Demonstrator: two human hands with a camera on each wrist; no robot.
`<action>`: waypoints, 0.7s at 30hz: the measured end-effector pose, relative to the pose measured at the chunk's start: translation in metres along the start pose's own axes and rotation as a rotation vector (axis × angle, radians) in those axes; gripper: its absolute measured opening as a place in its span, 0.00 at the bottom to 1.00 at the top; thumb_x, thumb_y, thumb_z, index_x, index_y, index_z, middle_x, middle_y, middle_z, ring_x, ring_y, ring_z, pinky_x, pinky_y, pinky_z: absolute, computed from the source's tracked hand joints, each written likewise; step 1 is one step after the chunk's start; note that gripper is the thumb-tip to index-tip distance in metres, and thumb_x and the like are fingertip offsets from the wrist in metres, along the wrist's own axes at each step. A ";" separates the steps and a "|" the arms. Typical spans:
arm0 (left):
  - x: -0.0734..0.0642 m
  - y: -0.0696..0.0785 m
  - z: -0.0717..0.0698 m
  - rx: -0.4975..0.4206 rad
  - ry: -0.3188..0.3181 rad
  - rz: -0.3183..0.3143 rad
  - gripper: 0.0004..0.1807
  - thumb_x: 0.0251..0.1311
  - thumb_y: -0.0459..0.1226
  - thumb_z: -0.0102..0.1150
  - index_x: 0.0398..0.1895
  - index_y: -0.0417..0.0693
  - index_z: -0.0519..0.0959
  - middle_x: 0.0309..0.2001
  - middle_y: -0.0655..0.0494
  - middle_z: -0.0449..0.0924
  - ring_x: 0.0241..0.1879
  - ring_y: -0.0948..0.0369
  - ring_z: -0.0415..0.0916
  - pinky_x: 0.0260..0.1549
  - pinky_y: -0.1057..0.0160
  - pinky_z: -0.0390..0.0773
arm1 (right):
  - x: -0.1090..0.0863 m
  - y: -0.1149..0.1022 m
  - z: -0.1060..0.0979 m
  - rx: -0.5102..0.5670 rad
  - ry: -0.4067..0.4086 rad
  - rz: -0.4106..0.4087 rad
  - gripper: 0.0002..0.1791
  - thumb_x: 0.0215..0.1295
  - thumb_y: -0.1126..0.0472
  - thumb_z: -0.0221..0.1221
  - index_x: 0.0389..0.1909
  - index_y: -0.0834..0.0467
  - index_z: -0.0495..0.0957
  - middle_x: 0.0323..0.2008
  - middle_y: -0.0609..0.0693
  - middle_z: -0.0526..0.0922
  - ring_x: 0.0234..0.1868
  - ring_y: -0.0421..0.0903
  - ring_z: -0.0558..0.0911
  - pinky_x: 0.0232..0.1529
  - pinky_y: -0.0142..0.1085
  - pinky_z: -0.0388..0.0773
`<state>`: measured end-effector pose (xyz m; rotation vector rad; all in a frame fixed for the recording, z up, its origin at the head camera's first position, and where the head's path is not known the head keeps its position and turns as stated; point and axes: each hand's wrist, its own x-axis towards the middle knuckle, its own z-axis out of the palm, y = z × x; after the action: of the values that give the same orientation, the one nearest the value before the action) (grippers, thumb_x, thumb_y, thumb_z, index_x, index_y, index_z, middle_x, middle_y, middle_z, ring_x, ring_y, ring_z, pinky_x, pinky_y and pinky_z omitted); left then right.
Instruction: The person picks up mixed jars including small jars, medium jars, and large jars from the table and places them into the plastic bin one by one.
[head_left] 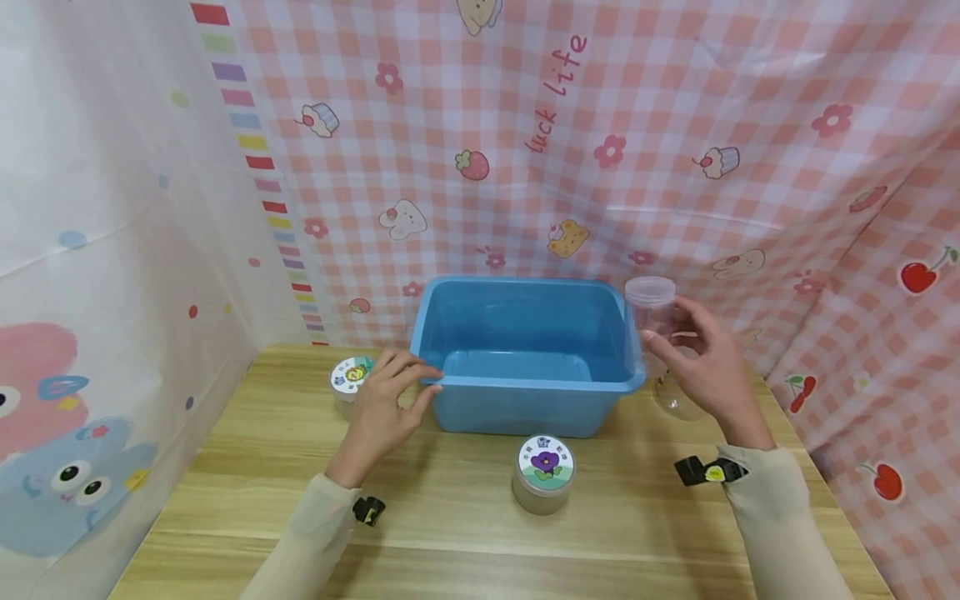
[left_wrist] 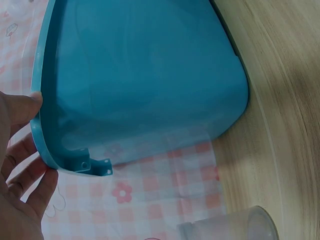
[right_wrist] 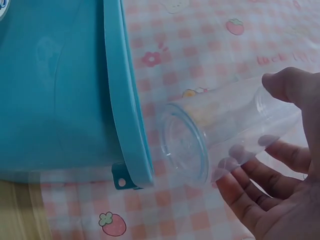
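Note:
A blue plastic basin (head_left: 525, 408) stands on the table at the back. My left hand (head_left: 386, 404) pinches its near left rim, thumb on one side and fingers on the other in the left wrist view. My right hand (head_left: 705, 362) grips a clear plastic jar (head_left: 649, 292) just off the basin's right end, raised to about rim height. The right wrist view shows the jar (right_wrist: 225, 127) see-through, with thumb and fingers around it. Beside my left hand is a jar with a yellow-flower lid (head_left: 350, 375), partly hidden. A purple-flower jar (head_left: 545, 471) stands in front of the basin.
Below my right hand, a clear rounded container (head_left: 678, 398) is on the wooden table (head_left: 465, 533), partly covered by the hand. A pink checked cloth (head_left: 525, 200) hangs close behind the basin, and printed cloths hang on both sides.

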<state>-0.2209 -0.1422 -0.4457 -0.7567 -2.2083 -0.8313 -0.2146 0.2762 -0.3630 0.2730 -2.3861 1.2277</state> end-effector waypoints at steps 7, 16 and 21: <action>0.000 -0.001 -0.001 0.005 -0.014 -0.017 0.05 0.62 0.39 0.72 0.40 0.53 0.88 0.40 0.60 0.83 0.46 0.59 0.74 0.44 0.59 0.78 | 0.013 -0.005 0.007 -0.160 -0.134 0.044 0.36 0.69 0.42 0.64 0.71 0.58 0.70 0.54 0.61 0.83 0.51 0.55 0.83 0.51 0.35 0.82; -0.001 -0.002 0.000 0.011 -0.017 -0.024 0.06 0.61 0.39 0.72 0.40 0.53 0.88 0.40 0.60 0.83 0.47 0.59 0.74 0.45 0.58 0.78 | 0.025 -0.014 0.012 -0.245 -0.257 0.074 0.39 0.69 0.37 0.61 0.72 0.58 0.69 0.54 0.62 0.84 0.50 0.58 0.84 0.51 0.55 0.84; -0.001 -0.002 0.001 0.014 -0.019 -0.021 0.06 0.61 0.39 0.73 0.40 0.53 0.88 0.40 0.60 0.83 0.47 0.60 0.74 0.45 0.59 0.78 | 0.029 -0.017 0.014 -0.269 -0.293 0.057 0.38 0.70 0.40 0.62 0.71 0.60 0.70 0.54 0.63 0.83 0.51 0.59 0.84 0.51 0.55 0.84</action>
<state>-0.2221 -0.1432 -0.4476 -0.7388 -2.2400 -0.8213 -0.2380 0.2553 -0.3445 0.3196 -2.7926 0.9253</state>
